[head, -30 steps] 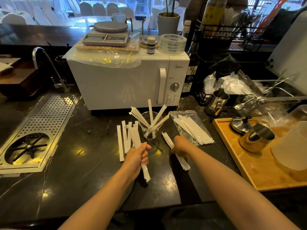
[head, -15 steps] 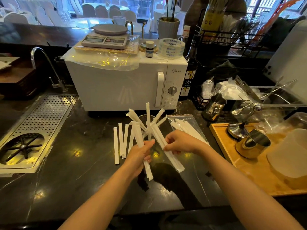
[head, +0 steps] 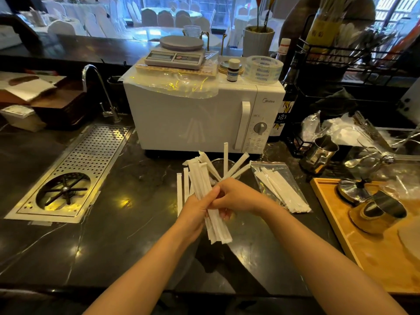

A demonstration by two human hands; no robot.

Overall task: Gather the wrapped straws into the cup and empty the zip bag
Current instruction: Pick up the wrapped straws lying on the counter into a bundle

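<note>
— Several wrapped straws, a bundle point(head: 210, 201), are gripped in the left hand point(head: 193, 211), and the right hand point(head: 236, 198) is closed on the same bundle from the other side. What is being done with them?

— The bundle is being squared up, it is judged, before it is dropped into the cup point(head: 221, 165). It is held above the worktop point(head: 113, 223), just in front of the cup, tilted with its upper ends toward the cup.

— How is that step done well?

— The lower ends are best evened first, so the straws can be lowered as one. The grip should be kept light; the paper wrappers would likely crease if squeezed. Four or so straws are already fanned out in the cup, so the bundle should be guided into the gap between them, not pushed against them, or the cup could be tipped.

— And what is left?

— A few loose straws point(head: 183, 189) are lying on the worktop just left of the bundle, partly hidden by it. The zip bag point(head: 279, 187) is lying flat to the right of the cup, with straws inside it. Emptying is not yet done; whether its seal is open cannot be told.
</note>
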